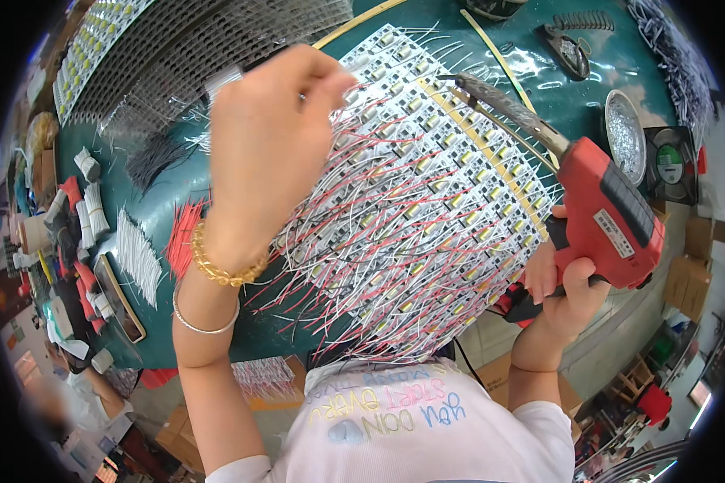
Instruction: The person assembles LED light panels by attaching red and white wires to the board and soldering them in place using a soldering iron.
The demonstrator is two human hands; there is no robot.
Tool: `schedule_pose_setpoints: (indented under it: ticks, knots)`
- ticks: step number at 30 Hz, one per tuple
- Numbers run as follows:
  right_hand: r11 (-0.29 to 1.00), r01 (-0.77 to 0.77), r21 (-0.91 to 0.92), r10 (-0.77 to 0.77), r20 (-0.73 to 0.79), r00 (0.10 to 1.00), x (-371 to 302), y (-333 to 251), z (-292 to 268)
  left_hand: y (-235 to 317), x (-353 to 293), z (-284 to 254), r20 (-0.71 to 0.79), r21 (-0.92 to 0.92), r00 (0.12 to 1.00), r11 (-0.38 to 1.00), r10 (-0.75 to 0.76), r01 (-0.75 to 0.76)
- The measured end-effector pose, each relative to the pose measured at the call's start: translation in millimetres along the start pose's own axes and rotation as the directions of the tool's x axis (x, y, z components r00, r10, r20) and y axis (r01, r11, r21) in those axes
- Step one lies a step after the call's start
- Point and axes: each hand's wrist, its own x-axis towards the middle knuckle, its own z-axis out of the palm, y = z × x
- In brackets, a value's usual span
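Observation:
A large panel of small white LED boards [479, 173] with yellow chips lies in front of me, with many red and white wires sprouting from its left and near parts. My left hand [270, 137] is raised over the panel's far left edge, fingers curled and thumb pressed to the forefinger; whatever they pinch is too small or hidden. A red and black soldering gun [608, 209] is gripped in my right hand [568, 294] at the panel's right. Its long dark tip [499, 101] points left above the far boards.
On the left lie black wires [155, 157], red wires [187, 229], white wires [137, 253] and a phone [121, 298]. Stacked panels [193, 56] stand behind. At right are a metal dish [624, 133], a wire spool [670, 165] and a spring stand [572, 52]. Another person [97, 394] sits lower left.

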Motion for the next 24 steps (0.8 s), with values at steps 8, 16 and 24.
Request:
schedule_pose_setpoints:
  ticks: [8,16,24]
  knots:
    - [0.984,-0.136,-0.113,0.132,-0.042,0.990,-11,-5,6,-14,-12,37,0.150,-0.001,0.986,0.997,-0.074,0.075]
    - [0.984,-0.177,-0.020,0.177,0.016,0.984,-11,7,3,-12,-17,49,0.125,0.107,0.988,0.991,-0.089,0.076]
    - [0.982,-0.187,-0.011,0.187,0.015,0.982,-6,14,4,-19,-23,55,0.022,0.178,0.989,0.973,0.143,-0.145]
